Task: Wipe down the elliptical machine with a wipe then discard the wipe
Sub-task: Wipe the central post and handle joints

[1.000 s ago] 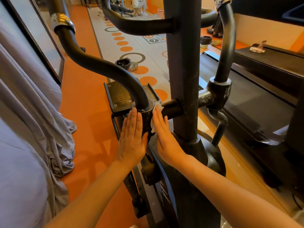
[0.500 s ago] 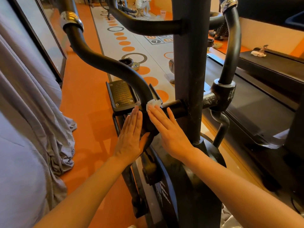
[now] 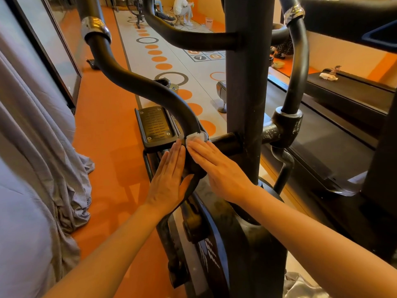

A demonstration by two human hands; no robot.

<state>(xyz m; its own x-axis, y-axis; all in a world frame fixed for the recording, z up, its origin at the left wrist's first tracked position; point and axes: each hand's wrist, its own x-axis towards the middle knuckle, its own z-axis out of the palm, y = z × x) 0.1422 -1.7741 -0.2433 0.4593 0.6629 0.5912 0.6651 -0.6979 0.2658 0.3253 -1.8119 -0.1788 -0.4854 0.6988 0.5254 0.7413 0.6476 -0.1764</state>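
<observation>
Orange floor (image 3: 111, 147) bears elliptical machine (image 3: 247, 104), grey cloth (image 3: 53, 168)

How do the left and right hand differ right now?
The right hand presses the white wipe under its fingertips against the curved arm of the elliptical; the left hand has no wipe and rests bare on the joint. The right hand angles up and left, while the left hand points nearly straight up. Both lie flat, fingers straight and together.

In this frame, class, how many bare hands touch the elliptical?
2. The left hand lies flat on the curved arm's lower end; the right hand presses a white wipe against that joint.
</observation>
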